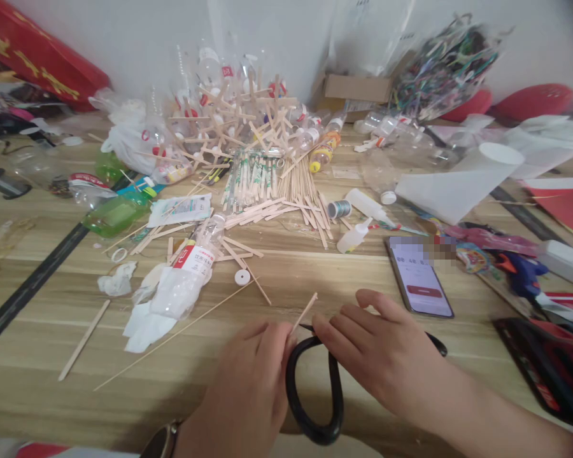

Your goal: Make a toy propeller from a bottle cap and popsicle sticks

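Observation:
My left hand (251,369) is closed around a thin wooden stick (304,313), whose tip points up and away from me. My right hand (377,356) grips a pair of black-handled scissors (335,385), its fingertips close to the stick. One large handle loop hangs between the two hands, and a short dark part of the metal shows beside the stick. A black end also sticks out past the right hand's far side; the rest of the scissors is hidden by the fingers. Left of my hands lie a bamboo skewer (172,337) and a loose craft stick (83,340).
A plastic bottle (191,270) lies on white tissue, near a white bottle cap (242,277). Piled sticks (262,213), skewers and bottles fill the back. A phone (420,280) lies right, with glue bottles (354,236), a thread spool (339,208) and a glue gun (520,273) around it.

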A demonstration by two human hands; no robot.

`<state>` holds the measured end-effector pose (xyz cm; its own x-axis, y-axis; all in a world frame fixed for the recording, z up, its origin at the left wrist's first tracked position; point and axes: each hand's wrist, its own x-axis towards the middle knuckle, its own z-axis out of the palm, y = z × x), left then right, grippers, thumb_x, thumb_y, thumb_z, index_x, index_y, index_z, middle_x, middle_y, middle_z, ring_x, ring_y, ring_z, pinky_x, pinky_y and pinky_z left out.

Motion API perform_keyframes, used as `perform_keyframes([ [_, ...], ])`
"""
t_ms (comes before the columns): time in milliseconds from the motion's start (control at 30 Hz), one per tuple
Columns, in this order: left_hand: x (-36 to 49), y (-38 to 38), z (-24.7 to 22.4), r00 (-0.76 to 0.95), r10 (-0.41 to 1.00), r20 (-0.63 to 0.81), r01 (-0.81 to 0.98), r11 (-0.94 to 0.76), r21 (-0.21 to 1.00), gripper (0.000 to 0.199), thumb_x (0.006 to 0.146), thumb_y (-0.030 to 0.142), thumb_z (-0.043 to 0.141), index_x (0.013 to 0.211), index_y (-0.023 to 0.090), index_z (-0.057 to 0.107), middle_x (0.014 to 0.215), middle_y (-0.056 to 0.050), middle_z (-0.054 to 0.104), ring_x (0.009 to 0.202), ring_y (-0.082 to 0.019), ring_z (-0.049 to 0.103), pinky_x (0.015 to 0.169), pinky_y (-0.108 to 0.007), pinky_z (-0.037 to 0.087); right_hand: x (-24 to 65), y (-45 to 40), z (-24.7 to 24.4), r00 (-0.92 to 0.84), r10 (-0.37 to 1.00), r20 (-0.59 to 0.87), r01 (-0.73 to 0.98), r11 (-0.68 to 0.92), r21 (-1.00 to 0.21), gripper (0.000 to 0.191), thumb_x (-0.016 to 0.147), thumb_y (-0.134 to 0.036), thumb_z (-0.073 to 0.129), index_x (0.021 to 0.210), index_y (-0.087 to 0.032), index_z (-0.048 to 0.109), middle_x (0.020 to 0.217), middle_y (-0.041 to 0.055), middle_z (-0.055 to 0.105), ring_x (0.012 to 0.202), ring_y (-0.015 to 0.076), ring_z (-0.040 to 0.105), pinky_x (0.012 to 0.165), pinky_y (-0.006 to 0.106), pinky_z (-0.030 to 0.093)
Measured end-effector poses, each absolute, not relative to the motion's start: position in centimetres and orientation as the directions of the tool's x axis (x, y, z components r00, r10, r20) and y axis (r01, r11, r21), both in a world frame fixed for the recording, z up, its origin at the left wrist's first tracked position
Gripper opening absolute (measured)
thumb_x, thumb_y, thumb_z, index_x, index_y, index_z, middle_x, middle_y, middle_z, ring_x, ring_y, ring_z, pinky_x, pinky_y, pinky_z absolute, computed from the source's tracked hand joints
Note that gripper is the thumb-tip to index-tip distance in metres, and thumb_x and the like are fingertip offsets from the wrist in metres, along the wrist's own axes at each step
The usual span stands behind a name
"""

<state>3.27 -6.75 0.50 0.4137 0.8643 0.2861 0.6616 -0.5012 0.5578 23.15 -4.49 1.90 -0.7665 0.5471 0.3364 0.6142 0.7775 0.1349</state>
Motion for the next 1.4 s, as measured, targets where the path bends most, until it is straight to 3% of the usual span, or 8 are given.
perform_keyframes([
  [133, 3.6, -6.7, 0.3, 0.416, 0.833, 0.365, 0.712, -0.548, 0.439, 0.024, 0.092, 0.007, 0.033, 0.083, 0.021, 0.05, 0.063, -0.002, 0.063, 0.058, -0.02, 0.061, 0.052, -0.031, 0.048, 22.6, -4.6, 0.9, -0.621, 0.725, 0.298, 0.642, 0.688, -0.339, 0.032, 0.096, -0.01, 0.034, 0.082, -0.018, 0.062, 0.062, -0.0004, 0.064, 0.058, 0.0142, 0.058, 0.067, 0.031, 0.039],
  [300, 4.2, -6.6, -0.8, 0.418, 0.775, 0.474, 0.77, -0.58, 0.268, 0.02, 0.097, 0.009, 0.033, 0.099, 0.015, 0.052, 0.066, -0.003, 0.063, 0.058, -0.021, 0.06, 0.052, -0.032, 0.047, 21.6, -5.1, 0.2, -0.432, 0.894, -0.115, 0.507, 0.135, -0.851, 0.049, 0.098, -0.035, 0.041, 0.054, -0.019, 0.056, 0.058, 0.0012, 0.061, 0.055, 0.0121, 0.055, 0.055, 0.025, 0.038],
  [533, 4.2, -6.0, -1.6, 0.469, 0.68, 0.565, 0.798, -0.599, 0.059, 0.028, 0.098, 0.007, 0.025, 0.106, 0.008, 0.052, 0.065, -0.004, 0.063, 0.057, -0.02, 0.058, 0.054, -0.031, 0.046, 20.9, -4.8, -0.4, -0.439, 0.773, -0.459, 0.001, -0.51, -0.86, 0.044, 0.086, -0.061, 0.054, 0.078, -0.018, 0.059, 0.048, -0.0035, 0.061, 0.044, 0.0097, 0.051, 0.053, 0.022, 0.041],
  [733, 3.7, -5.6, -2.5, 0.443, 0.744, 0.5, 0.768, -0.602, 0.216, 0.033, 0.099, 0.009, 0.029, 0.127, 0.009, 0.046, 0.072, -0.004, 0.066, 0.061, -0.02, 0.059, 0.059, -0.031, 0.047, 21.4, -4.8, -0.3, -0.42, 0.858, -0.295, 0.219, -0.219, -0.951, 0.044, 0.096, -0.049, 0.043, 0.068, -0.019, 0.059, 0.051, -0.0004, 0.062, 0.048, 0.0117, 0.054, 0.051, 0.024, 0.04],
  [800, 3.5, -5.6, -2.2, 0.352, 0.853, 0.385, 0.736, -0.507, 0.449, 0.031, 0.099, 0.014, 0.032, 0.125, 0.014, 0.05, 0.075, -0.004, 0.067, 0.066, -0.02, 0.061, 0.06, -0.03, 0.047, 22.0, -5.0, -0.2, -0.401, 0.916, 0.023, 0.467, 0.226, -0.855, 0.04, 0.099, -0.036, 0.04, 0.07, -0.019, 0.062, 0.061, 0.0019, 0.067, 0.056, 0.0129, 0.058, 0.059, 0.027, 0.04],
  [900, 3.1, -5.7, -1.2, 0.196, 0.978, 0.068, 0.602, -0.175, 0.779, 0.024, 0.101, 0.029, 0.037, 0.106, 0.02, 0.059, 0.074, -0.001, 0.066, 0.067, -0.018, 0.062, 0.056, -0.025, 0.044, 22.9, -5.2, -0.1, -0.497, 0.767, 0.405, 0.669, 0.636, -0.385, 0.03, 0.1, -0.015, 0.036, 0.094, -0.018, 0.065, 0.072, 0.0018, 0.07, 0.066, 0.0134, 0.062, 0.075, 0.032, 0.037],
  [1133, 3.4, -6.3, 0.8, 0.232, 0.95, -0.21, 0.416, 0.098, 0.904, 0.03, 0.097, 0.045, 0.042, 0.092, 0.022, 0.061, 0.07, 0.001, 0.065, 0.066, -0.017, 0.06, 0.047, -0.023, 0.034, 22.9, -5.0, 1.1, -0.603, 0.618, 0.504, 0.741, 0.668, 0.068, 0.03, 0.1, -0.012, 0.032, 0.101, -0.016, 0.062, 0.075, 0.0023, 0.073, 0.068, 0.0165, 0.063, 0.079, 0.037, 0.034],
  [1400, 3.5, -6.6, 1.1, 0.238, 0.953, -0.19, 0.471, 0.058, 0.88, 0.032, 0.097, 0.044, 0.04, 0.087, 0.022, 0.062, 0.069, 0.001, 0.067, 0.063, -0.017, 0.061, 0.055, -0.025, 0.041, 23.1, -5.1, 2.1, -0.657, 0.601, 0.454, 0.723, 0.673, 0.156, 0.032, 0.098, -0.008, 0.031, 0.1, -0.014, 0.062, 0.07, 0.0016, 0.069, 0.063, 0.0162, 0.06, 0.076, 0.036, 0.035],
])
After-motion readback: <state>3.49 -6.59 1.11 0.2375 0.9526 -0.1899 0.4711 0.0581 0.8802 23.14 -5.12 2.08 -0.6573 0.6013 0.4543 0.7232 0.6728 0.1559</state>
